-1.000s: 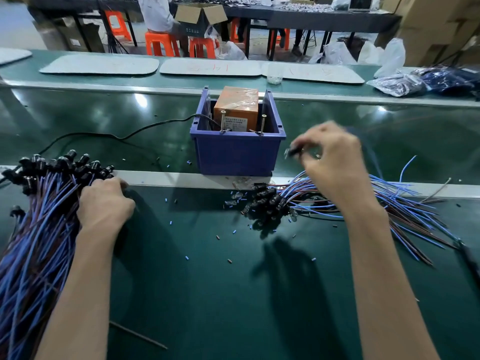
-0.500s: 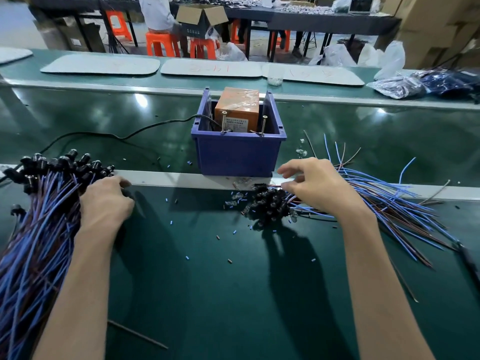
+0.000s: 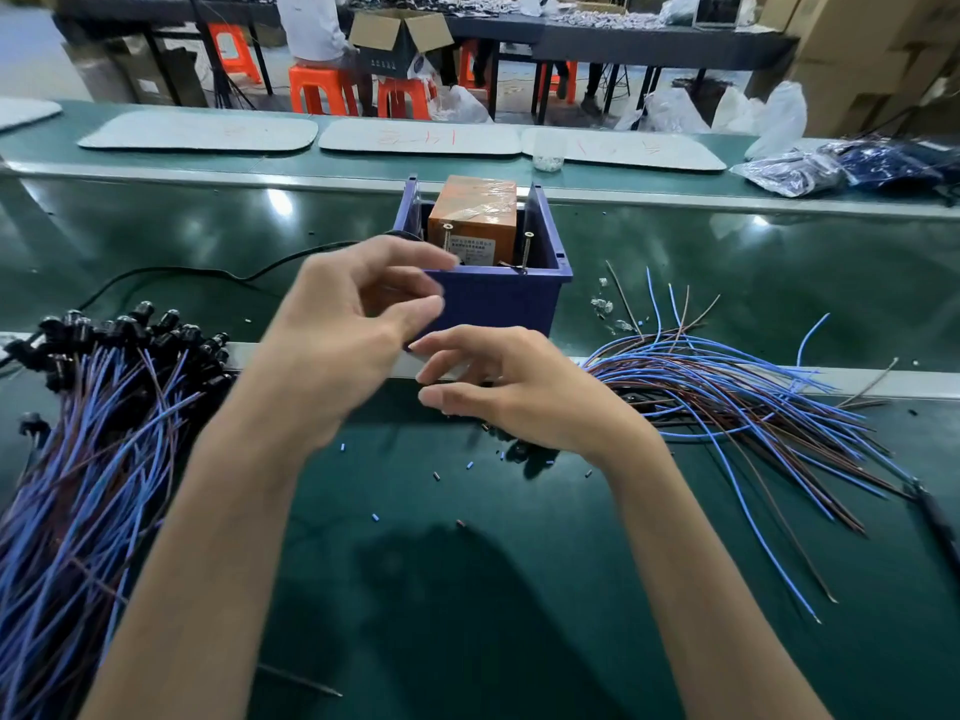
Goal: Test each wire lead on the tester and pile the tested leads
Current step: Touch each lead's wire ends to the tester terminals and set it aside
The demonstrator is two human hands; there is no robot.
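The tester is an orange box [image 3: 472, 210] standing in a blue bin [image 3: 498, 298], with two upright screws [image 3: 527, 252] at the bin's front. A big pile of blue and brown wire leads with black ends [image 3: 93, 433] lies at the left. A second, fanned-out pile of leads [image 3: 727, 402] lies at the right. My left hand [image 3: 353, 330] hovers in front of the bin, fingers loosely curved, thumb and fingers apart, holding nothing I can see. My right hand [image 3: 519, 392] rests with relaxed fingers over the black ends of the right pile, hiding them.
A black cable [image 3: 182, 272] runs from the bin to the left across the green belt. Small bits of insulation [image 3: 374, 517] dot the near table. White mats [image 3: 197, 129] and plastic bags [image 3: 795, 168] lie on the far belt. A person sits on orange stools behind.
My left hand left the left pile and rose to the right, in front of the bin. My right hand came down from the bin's side onto the right pile's black ends and slid left.
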